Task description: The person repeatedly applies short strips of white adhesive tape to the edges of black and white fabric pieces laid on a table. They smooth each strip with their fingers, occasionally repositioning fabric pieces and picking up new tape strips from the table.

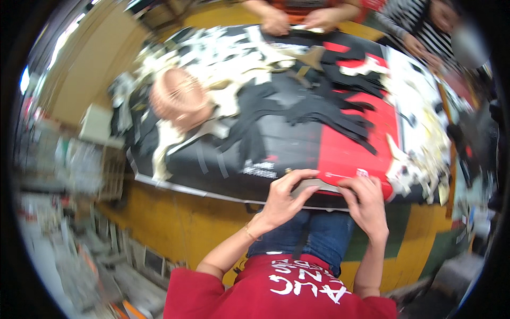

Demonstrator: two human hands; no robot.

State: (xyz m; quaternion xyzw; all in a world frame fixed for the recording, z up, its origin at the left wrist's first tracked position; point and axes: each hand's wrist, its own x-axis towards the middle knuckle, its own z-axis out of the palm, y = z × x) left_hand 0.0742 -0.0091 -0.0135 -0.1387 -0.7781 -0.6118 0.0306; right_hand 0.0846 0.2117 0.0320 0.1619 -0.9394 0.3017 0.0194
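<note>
At the table's near edge, my left hand pinches one end of a narrow white strip of thin sheet material. My right hand has its fingers closed on the strip's other end. The strip bows slightly between them, and some of it is hidden by my fingers. Just beyond my hands, black cut pieces lie spread over the black-and-red table cover.
A pink woven basket stands at the left among cream pieces. More cream pieces are heaped along the right edge. Across the table a person's hands hold a small pale piece; another person in stripes sits at far right.
</note>
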